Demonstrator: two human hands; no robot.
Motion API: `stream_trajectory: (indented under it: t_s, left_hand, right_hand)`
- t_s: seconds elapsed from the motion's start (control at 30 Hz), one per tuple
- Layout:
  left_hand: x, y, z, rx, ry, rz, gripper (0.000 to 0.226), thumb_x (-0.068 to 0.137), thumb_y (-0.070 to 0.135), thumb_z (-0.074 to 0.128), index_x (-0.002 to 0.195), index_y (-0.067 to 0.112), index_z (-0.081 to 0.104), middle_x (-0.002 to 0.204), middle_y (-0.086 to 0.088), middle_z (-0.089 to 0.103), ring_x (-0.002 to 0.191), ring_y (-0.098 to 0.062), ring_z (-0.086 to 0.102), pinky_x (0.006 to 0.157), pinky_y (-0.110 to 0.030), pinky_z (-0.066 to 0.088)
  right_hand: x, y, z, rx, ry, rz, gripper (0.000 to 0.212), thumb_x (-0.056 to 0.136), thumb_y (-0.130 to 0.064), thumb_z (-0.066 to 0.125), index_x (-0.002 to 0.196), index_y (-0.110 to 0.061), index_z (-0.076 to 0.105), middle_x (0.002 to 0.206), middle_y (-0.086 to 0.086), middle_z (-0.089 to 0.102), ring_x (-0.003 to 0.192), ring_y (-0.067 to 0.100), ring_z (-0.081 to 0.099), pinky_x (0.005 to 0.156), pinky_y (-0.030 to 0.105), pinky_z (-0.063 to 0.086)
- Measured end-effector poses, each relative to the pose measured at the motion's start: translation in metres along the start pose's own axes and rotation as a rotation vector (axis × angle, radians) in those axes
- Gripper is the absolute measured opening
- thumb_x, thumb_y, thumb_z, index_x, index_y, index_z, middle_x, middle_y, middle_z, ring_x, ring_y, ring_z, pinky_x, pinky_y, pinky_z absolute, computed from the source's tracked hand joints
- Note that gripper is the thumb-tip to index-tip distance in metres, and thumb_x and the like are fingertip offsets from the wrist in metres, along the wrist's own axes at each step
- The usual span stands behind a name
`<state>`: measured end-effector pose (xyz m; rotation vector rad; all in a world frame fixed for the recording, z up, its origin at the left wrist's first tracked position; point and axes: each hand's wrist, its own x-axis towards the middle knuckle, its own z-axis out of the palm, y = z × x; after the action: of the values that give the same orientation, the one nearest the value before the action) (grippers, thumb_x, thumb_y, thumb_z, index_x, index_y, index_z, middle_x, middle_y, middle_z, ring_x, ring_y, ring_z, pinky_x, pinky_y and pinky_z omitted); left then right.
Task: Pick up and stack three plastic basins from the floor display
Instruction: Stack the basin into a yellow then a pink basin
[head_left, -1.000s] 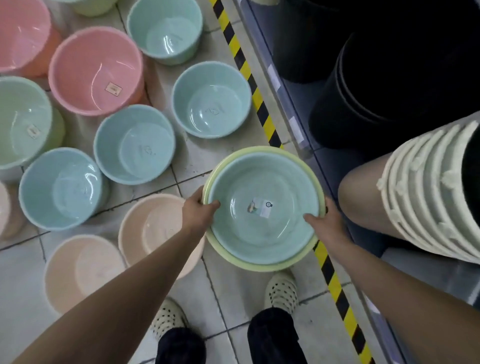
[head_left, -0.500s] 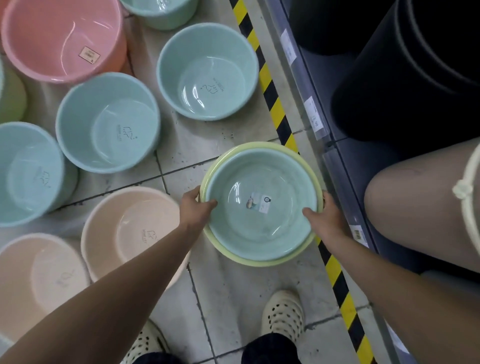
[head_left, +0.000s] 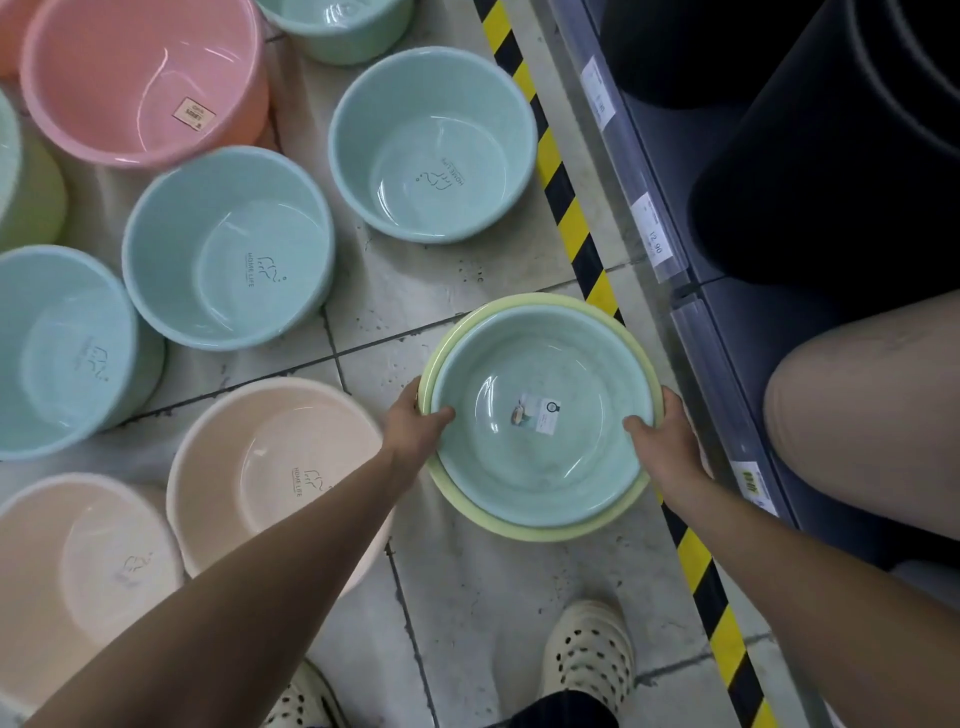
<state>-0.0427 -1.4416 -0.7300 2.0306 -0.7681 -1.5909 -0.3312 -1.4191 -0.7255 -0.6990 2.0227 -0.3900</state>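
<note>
I hold a stack of basins above the tiled floor: a pale teal basin (head_left: 540, 415) with a small label inside is nested in a yellow-green basin (head_left: 524, 527), of which only the rim shows. My left hand (head_left: 415, 426) grips the stack's left rim with the thumb inside. On the opposite rim, my right hand (head_left: 662, 441) holds the same way. Whether a third basin lies under them is hidden.
Deep tubs stand on the floor to the left: two cream tubs (head_left: 275, 467), several teal tubs (head_left: 228, 249), a pink tub (head_left: 140, 78). Yellow-black tape (head_left: 566, 208) runs along a shelf edge (head_left: 654, 228) with price tags. Another person's knee (head_left: 857, 415) is at right. My shoes (head_left: 587, 654) are below.
The view has shifted down and closer to the floor; the stack sits lower and a little further right in the frame. Both hands keep the same grip.
</note>
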Motion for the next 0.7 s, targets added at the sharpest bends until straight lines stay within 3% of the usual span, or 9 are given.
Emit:
stream_trajectory:
  t_s: [0.17,0.27,0.37,0.5,0.7]
  left_hand:
    - [-0.017,0.012,-0.017,-0.068,0.01,-0.035,0.041,0.085,0.003,0.067,0.123,0.019,0.066,0.1,-0.004,0.075,0.084,-0.021,0.073,0.068,-0.03,0.059]
    - [-0.036,0.03,-0.034,-0.107,0.031,0.006,0.039,0.085,0.004,0.066,0.12,0.022,0.067,0.101,-0.003,0.076,0.089,-0.022,0.074,0.073,-0.032,0.061]
    - [-0.056,0.053,-0.058,-0.128,0.062,0.035,0.039,0.086,0.006,0.065,0.122,0.021,0.065,0.104,-0.002,0.075,0.091,-0.02,0.073,0.074,-0.032,0.06]
    - [-0.08,0.076,-0.098,-0.149,0.122,0.051,0.04,0.086,0.007,0.065,0.125,0.016,0.065,0.106,-0.003,0.074,0.092,-0.021,0.072,0.08,-0.037,0.06]
    - [-0.116,0.079,-0.174,-0.181,0.234,0.037,0.032,0.088,0.011,0.064,0.119,0.021,0.063,0.102,0.001,0.073,0.087,-0.014,0.07,0.065,-0.026,0.055]
  right_hand:
    - [-0.021,-0.028,-0.015,0.01,0.028,-0.054,0.042,0.093,-0.013,0.058,0.133,-0.025,0.052,0.115,0.002,0.063,0.094,0.023,0.06,0.059,0.022,0.042]
    - [-0.038,-0.054,-0.02,0.024,0.035,-0.084,0.033,0.088,-0.016,0.062,0.118,-0.029,0.055,0.114,0.005,0.065,0.095,0.024,0.063,0.068,0.03,0.05]
    - [-0.061,-0.09,-0.021,0.012,0.041,-0.104,0.05,0.072,-0.032,0.062,0.121,-0.026,0.057,0.118,0.009,0.062,0.099,0.029,0.064,0.082,0.043,0.056]
    - [-0.086,-0.131,-0.012,0.012,0.014,-0.143,0.044,0.082,-0.015,0.065,0.125,-0.017,0.057,0.117,0.012,0.061,0.099,0.031,0.063,0.074,0.034,0.048]
    - [-0.13,-0.187,0.029,-0.075,-0.066,-0.26,0.051,0.073,-0.02,0.068,0.123,-0.022,0.057,0.12,0.01,0.056,0.104,0.032,0.061,0.088,0.045,0.055]
